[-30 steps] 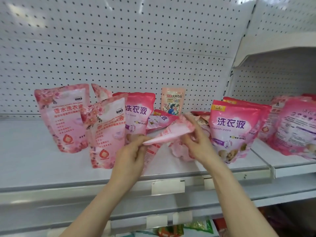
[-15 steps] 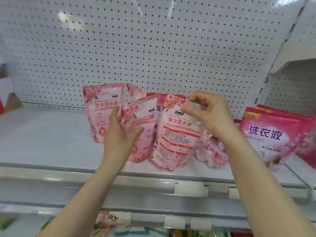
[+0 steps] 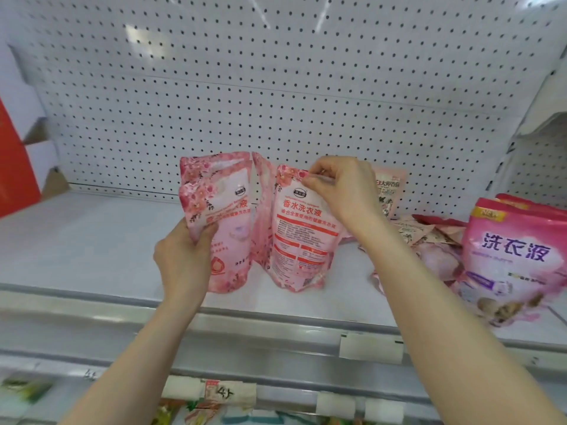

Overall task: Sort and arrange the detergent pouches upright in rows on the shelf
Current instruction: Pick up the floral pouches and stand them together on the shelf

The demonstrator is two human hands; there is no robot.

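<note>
Both grips engaged on pink detergent pouches at the middle of the shelf (image 3: 92, 240).

The left grip (image 3: 184, 259) is curled round the lower left edge of a flowered pouch (image 3: 221, 194), which leans slightly. The right grip (image 3: 340, 191) pinches the top edge of a label-side pouch (image 3: 300, 240), which stands upright with its base on the shelf, just right of the left grip. A third pouch (image 3: 260, 210) stands edge-on between the two held pouches. Directly behind the right grip a small sachet (image 3: 391, 191) stands against the pegboard (image 3: 276, 102). Right of the right grip, loose sachets (image 3: 429, 237) lie in a heap; further right stands a larger pink pouch (image 3: 515, 259). Price labels (image 3: 371, 348) sit on the shelf rail below the right wrist.
</note>
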